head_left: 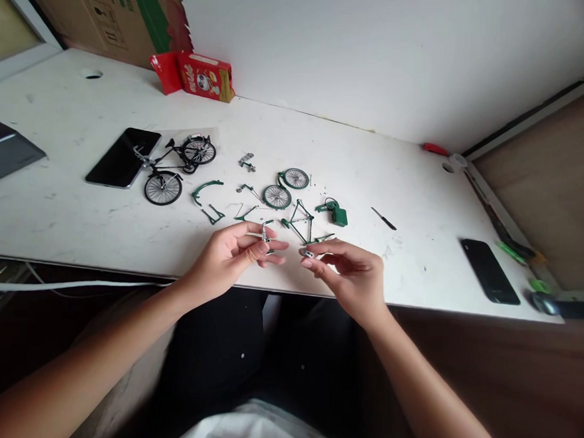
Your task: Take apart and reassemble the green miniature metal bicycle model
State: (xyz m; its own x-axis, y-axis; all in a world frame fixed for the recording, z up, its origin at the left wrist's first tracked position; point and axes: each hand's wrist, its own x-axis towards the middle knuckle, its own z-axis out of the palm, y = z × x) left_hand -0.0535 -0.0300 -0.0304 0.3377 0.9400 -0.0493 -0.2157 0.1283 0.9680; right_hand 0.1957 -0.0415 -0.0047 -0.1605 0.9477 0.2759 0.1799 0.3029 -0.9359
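Note:
My left hand (237, 252) pinches a small silver model-bicycle handlebar (265, 232) with green grips, above the table's front edge. A hand's width to the right, my right hand (346, 269) holds a tiny silver-grey part (307, 253) between thumb and forefinger; its kind is too small to tell. The two parts are apart. Just beyond my hands lie a green bicycle frame (299, 221), two spoked wheels (287, 187), a green curved mudguard (207, 188), a green fork-shaped part (214, 215) and green saddle and box-like pieces (339, 215).
An assembled black model bicycle (176, 164) leans over a dark phone (125, 157) at left. A small screwdriver (384, 219) lies right of the parts, with a black phone (490, 271) farther right. A red box (206, 77) stands at the back of the white table (424, 188).

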